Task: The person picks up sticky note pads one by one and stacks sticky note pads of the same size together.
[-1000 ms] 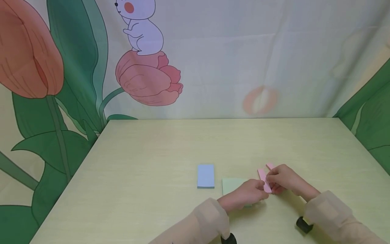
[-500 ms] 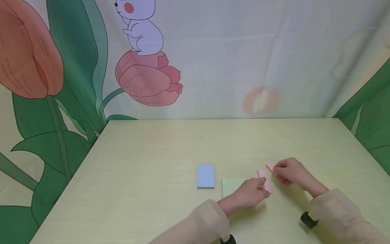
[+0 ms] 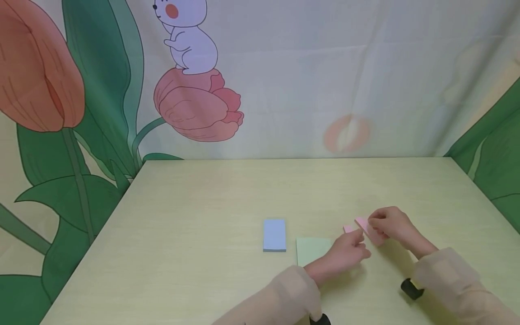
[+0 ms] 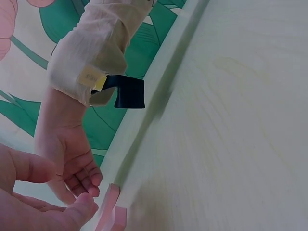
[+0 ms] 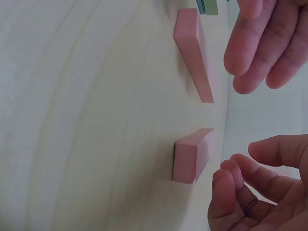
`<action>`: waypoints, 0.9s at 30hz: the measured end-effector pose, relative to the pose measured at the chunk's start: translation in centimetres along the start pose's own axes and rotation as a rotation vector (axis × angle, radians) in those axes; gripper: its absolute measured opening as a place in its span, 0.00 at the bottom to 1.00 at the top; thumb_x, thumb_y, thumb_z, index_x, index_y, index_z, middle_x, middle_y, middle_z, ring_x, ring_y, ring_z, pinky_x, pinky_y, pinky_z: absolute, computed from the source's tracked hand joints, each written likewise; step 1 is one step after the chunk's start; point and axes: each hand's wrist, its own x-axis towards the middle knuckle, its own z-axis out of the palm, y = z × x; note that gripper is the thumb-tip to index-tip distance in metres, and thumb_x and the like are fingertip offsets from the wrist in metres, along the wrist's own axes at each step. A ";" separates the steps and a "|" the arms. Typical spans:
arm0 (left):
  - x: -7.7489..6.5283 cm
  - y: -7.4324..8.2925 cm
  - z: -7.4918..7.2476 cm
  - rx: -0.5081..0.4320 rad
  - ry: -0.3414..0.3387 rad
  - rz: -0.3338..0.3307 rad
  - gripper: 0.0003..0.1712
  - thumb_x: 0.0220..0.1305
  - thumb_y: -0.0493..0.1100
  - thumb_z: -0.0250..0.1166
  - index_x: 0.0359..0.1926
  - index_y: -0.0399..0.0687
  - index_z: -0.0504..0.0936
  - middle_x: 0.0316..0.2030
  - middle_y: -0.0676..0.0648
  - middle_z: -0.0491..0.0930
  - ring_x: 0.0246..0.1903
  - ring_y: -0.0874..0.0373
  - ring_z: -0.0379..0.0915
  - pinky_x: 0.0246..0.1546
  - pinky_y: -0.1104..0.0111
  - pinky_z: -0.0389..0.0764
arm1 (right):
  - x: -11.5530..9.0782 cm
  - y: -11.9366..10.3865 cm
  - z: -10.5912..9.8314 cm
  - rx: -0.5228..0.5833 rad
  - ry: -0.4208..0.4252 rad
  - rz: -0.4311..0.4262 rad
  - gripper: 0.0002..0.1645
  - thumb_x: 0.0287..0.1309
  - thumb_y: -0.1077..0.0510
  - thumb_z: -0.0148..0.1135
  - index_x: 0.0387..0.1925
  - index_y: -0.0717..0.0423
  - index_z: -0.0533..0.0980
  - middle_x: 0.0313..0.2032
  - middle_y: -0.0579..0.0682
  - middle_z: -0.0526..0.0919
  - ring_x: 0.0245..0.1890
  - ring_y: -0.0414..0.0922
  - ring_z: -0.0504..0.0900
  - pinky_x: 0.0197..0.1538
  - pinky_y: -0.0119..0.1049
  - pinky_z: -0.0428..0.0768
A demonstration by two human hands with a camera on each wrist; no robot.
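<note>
Two narrow pink sticky-note pads lie on the table. In the head view, the left pink pad (image 3: 347, 229) is mostly covered by my left hand (image 3: 345, 253). The right pink pad (image 3: 369, 231) lies slanted beside my right hand (image 3: 392, 225), whose fingertips are right at its edge. The right wrist view shows the right pink pad (image 5: 185, 161) outside the loosely bent fingers (image 5: 226, 192). In the left wrist view, the left thumb and fingertips stand apart, holding nothing, near both pink pads.
A pale green note pad (image 3: 310, 249) lies left of the pink ones, partly behind my left forearm. Further left is a blue note pad (image 3: 274, 234). The table's (image 3: 203, 203) far edge meets a printed curtain (image 3: 292, 90).
My right hand has moved off the left pink pad to the right one, then drawn slightly back, uncovering more of it. My left hand has shifted right and slightly upward, over the left pad.
</note>
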 end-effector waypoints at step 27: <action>2.5 -0.2 2.1 -0.062 0.110 -0.096 0.13 0.47 0.29 0.54 0.38 0.36 0.74 0.42 0.46 0.75 0.31 0.60 0.64 0.35 0.72 0.69 | 1.2 1.6 0.6 -0.043 0.060 0.031 0.17 0.52 0.61 0.48 0.39 0.71 0.74 0.24 0.50 0.75 0.23 0.41 0.70 0.24 0.31 0.71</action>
